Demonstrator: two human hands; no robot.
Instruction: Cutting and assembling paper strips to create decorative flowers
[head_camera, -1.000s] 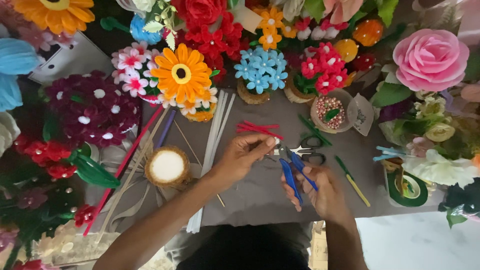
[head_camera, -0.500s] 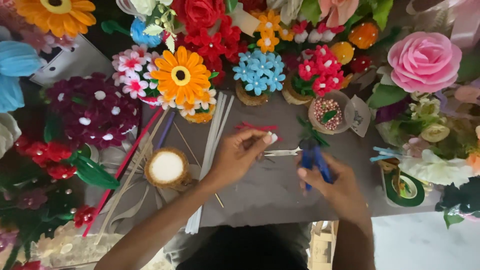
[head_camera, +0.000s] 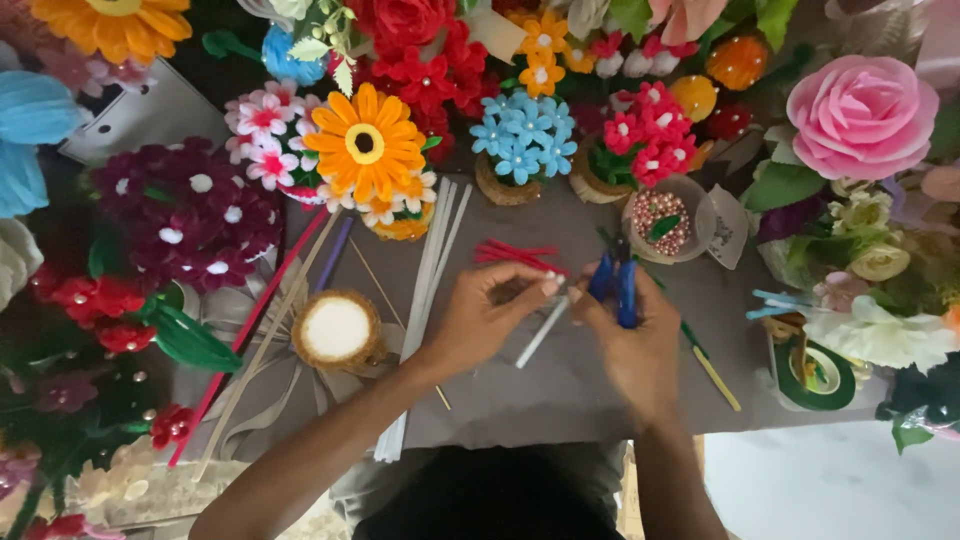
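Observation:
My left hand (head_camera: 490, 320) pinches the top of a thin white stick (head_camera: 540, 335) that slants down to the left over the grey table mat (head_camera: 560, 400). My right hand (head_camera: 635, 345) grips a pair of blue-handled pliers (head_camera: 615, 280), jaws hidden, pointing toward the stick's upper end. The two hands almost touch at the fingertips. A small pile of red stems (head_camera: 515, 255) lies just beyond my left hand.
Artificial flowers ring the mat: an orange daisy pot (head_camera: 370, 150), blue flowers (head_camera: 520, 140), a pink rose (head_camera: 860, 115), maroon blooms (head_camera: 185, 215). A bowl of pink beads (head_camera: 660, 215), a round white-topped pot (head_camera: 338, 330), long white sticks (head_camera: 425, 290) and green tape (head_camera: 815, 370) lie nearby.
Both hands have come together at mid-mat. The pliers swung from pointing left to upright, and my left hand dropped down with the white stick.

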